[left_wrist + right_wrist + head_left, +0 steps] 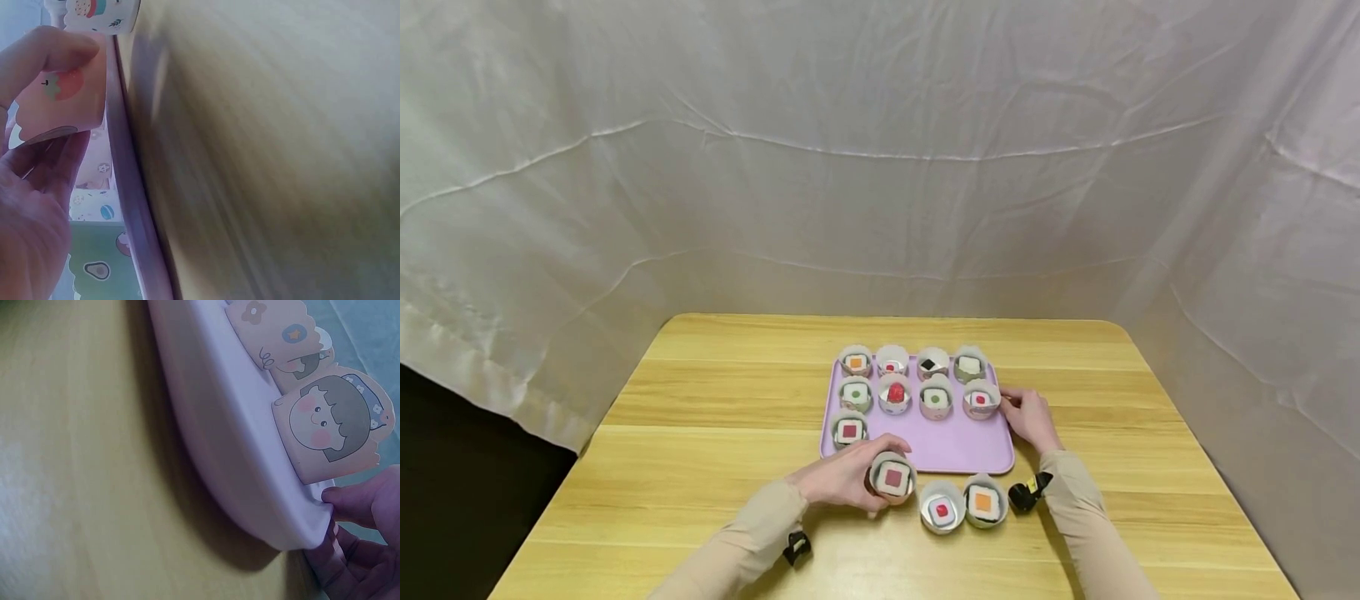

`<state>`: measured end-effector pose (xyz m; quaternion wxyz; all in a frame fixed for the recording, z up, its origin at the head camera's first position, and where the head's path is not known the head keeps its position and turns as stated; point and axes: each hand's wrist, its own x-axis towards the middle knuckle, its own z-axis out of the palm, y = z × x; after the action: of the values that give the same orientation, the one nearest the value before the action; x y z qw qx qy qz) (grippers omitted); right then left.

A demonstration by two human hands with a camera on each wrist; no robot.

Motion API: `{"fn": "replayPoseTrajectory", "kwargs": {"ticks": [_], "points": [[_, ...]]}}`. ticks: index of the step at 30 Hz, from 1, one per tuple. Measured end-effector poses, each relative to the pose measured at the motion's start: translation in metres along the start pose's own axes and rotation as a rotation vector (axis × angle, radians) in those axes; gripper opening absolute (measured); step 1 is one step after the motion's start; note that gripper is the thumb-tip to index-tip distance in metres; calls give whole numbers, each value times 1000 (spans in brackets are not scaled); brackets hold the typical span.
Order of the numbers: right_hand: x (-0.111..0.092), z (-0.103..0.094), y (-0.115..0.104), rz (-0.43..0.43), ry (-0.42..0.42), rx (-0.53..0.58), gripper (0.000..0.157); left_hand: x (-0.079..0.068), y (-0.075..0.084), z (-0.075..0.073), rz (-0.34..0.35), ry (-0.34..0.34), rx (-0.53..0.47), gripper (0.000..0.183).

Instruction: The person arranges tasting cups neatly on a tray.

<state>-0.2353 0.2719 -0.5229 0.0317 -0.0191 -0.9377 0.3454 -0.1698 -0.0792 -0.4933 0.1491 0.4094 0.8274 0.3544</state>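
Observation:
My left hand (844,477) holds a paper baking cup (65,103) with a strawberry print, thumb on one side and fingers on the other. Inside this cup sits a white square sushi-like piece (892,477) with a dark red centre. In the head view it is just off the near edge of a lilac tray (958,446). At the tray's right side, my right hand (1032,419) pinches the rim, thumb on top and fingers underneath. A pink cup with a printed face (331,425) stands beside that thumb.
Several filled paper cups stand in rows on the tray, one holding a red strawberry-like piece (896,392). Before the tray, on the wooden table (700,467), are a cup with a red-dotted piece (942,510) and another with an orange-centred piece (983,502).

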Motion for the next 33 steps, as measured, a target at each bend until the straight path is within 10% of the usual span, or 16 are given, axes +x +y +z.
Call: {"fn": "replayPoseTrajectory", "kwargs": {"ticks": [10,33], "points": [[0,-1,-1,-8,2,-7,35,6,0,-2,15,86,-41,77],[-1,-1,-2,4,1,-9,35,17,1,-1,-57,214,217,81]]}}
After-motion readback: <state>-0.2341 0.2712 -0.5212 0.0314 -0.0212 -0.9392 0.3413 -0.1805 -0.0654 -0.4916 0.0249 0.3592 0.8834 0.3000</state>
